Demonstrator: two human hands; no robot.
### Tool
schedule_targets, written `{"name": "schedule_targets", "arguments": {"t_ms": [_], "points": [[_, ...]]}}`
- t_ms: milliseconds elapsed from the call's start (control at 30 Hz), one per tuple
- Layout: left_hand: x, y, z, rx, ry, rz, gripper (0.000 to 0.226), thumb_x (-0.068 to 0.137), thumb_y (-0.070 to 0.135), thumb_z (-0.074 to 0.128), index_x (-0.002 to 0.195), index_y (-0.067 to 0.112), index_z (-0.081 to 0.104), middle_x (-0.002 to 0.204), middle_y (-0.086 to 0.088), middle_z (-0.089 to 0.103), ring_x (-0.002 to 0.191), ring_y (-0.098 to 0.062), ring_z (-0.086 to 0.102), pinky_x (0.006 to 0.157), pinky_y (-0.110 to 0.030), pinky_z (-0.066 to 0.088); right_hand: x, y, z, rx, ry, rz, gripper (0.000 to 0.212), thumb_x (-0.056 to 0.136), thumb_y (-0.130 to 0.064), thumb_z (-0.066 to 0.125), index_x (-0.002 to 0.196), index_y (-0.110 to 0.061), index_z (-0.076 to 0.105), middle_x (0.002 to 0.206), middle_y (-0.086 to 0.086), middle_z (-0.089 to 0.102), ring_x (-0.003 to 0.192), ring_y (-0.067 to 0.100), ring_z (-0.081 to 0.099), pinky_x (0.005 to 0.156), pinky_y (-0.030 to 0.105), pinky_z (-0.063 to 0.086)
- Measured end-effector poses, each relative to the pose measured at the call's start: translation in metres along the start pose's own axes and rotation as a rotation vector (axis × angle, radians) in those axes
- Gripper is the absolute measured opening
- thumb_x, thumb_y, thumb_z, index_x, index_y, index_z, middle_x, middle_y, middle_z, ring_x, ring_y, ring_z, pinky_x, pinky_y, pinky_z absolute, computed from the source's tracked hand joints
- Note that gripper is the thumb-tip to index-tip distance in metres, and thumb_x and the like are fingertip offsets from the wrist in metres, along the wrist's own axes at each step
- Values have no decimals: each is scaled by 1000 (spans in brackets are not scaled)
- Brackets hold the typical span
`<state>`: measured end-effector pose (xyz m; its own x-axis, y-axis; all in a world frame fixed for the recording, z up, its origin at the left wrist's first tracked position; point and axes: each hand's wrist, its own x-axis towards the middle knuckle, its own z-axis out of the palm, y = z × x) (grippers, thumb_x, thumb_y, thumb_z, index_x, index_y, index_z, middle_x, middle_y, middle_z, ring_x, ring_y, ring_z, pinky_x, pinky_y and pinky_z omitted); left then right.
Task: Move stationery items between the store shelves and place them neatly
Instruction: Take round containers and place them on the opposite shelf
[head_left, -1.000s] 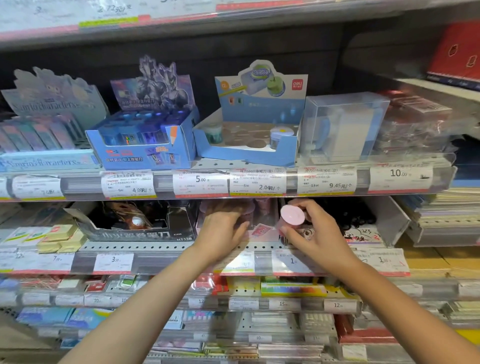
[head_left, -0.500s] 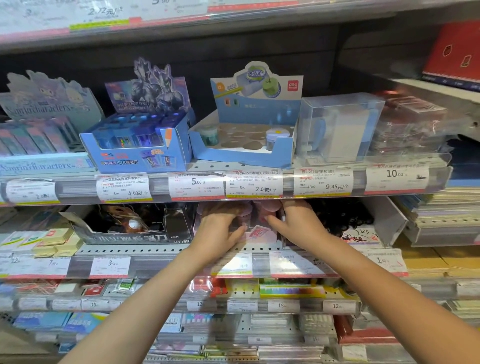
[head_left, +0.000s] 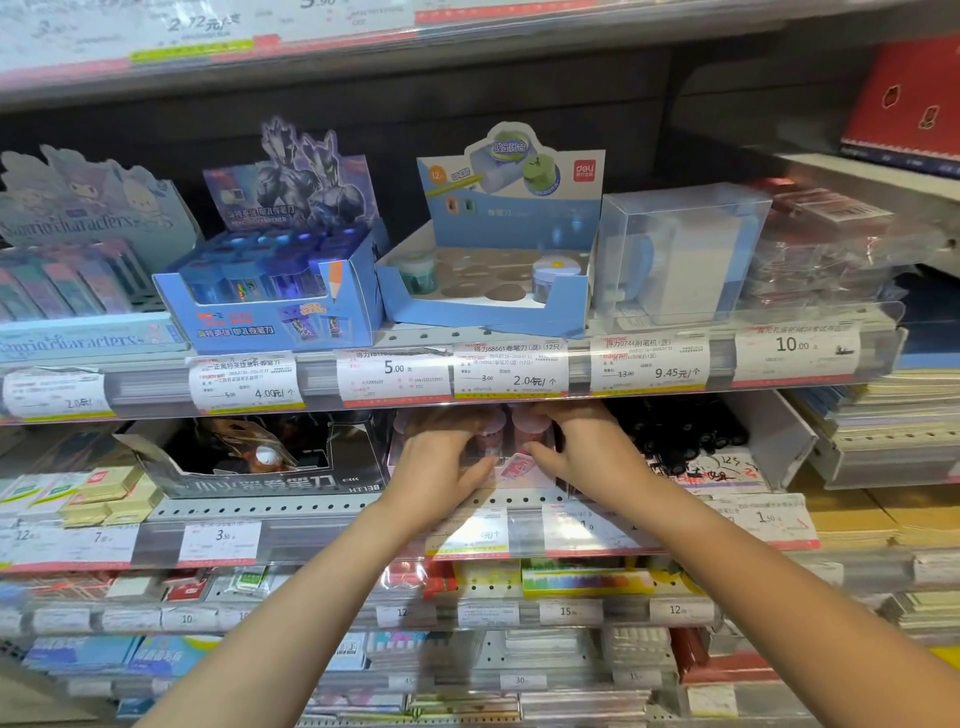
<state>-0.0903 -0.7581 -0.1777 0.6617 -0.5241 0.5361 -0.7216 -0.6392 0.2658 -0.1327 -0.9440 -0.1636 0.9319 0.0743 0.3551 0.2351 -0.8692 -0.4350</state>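
Small pink sharpeners (head_left: 524, 431) are handled inside a pink display box (head_left: 519, 470) on the second shelf (head_left: 270, 506).

The left hand (head_left: 441, 462) and right hand (head_left: 582, 452) are curled around the little tubs; exact finger contact cannot be told. They are judged light, stiff and smooth, best taken by the round sides.

bright even store light, glare on shelf strips, edges bowed, blurred
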Motion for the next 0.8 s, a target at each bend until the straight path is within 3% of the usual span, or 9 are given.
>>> {"name": "schedule_targets", "arguments": {"t_ms": [167, 300, 400, 467, 533, 567, 700, 800], "points": [[-1, 0, -1, 12, -81, -52, 29, 86, 30, 60, 106, 10, 61, 77, -3, 62, 80, -28, 60, 64, -27, 30, -2, -10, -11, -124, -5, -72, 31, 81, -35, 48, 101, -23, 68, 105, 3, 68, 98, 27, 59, 74, 26, 43], [-1, -3, -5, -13, -150, -72, 28, 89, 31, 56, 110, 12, 58, 77, -1, 58, 79, -24, 56, 67, -27, 34, -5, -17, -21, -183, -31, -36, 30, 90, -34, 49, 115, -23, 63, 116, 5, 64, 107, 25, 54, 68, 21, 26], [0, -4, -9, -30, -167, -72, 25, 89, 30, 54, 105, 11, 58, 70, 2, 54, 72, -21, 52, 64, -28, 34, -8, -14, -18, -84, -12, -14, 37, 88, -32, 50, 123, -23, 56, 119, 7, 62, 108, 27, 53, 74, 24, 35], [-2, -4, -11, 8, -148, -41, 28, 89, 29, 53, 107, 10, 58, 68, 1, 54, 71, -24, 56, 63, -30, 38, -15, -13, -17, 4, 17, 9, 39, 85, -31, 52, 121, -18, 54, 107, 4, 64, 100, 25, 54, 78, 29, 42], [-6, -3, -11, 74, -129, -8, 29, 87, 32, 52, 104, 10, 59, 69, 1, 51, 76, -27, 58, 67, -33, 40, -25, -12, -19, 34, 83, 60, 37, 84, -33, 55, 116, -13, 56, 76, -7, 55, 81, 20, 50, 71, 29, 37], [-9, 0, -11, 88, -119, 15, 32, 86, 35, 50, 105, 11, 59, 73, 0, 53, 79, -27, 58, 70, -34, 40, -31, -11, -22, 32, 116, 85, 40, 83, -35, 55, 116, -12, 56, 72, -11, 48, 78, 17, 48, 70, 28, 34], [-17, 23, -5, -17, -83, 156, 31, 82, 37, 46, 96, 13, 62, 90, -1, 61, 85, -20, 50, 74, -30, 34, -65, -2, -33, 126, 216, 156, 46, 80, -41, 54, 120, -17, 56, 105, -8, 53, 102, 8, 50, 88, 27, 40], [-15, 51, 2, -171, -125, 171, 30, 81, 35, 48, 91, 10, 61, 80, -2, 60, 74, -21, 54, 68, -31, 40, -96, 8, -45, 173, 281, 215, 40, 79, -39, 60, 113, -20, 58, 100, -9, 56, 94, 7, 55, 82, 25, 47]]}}
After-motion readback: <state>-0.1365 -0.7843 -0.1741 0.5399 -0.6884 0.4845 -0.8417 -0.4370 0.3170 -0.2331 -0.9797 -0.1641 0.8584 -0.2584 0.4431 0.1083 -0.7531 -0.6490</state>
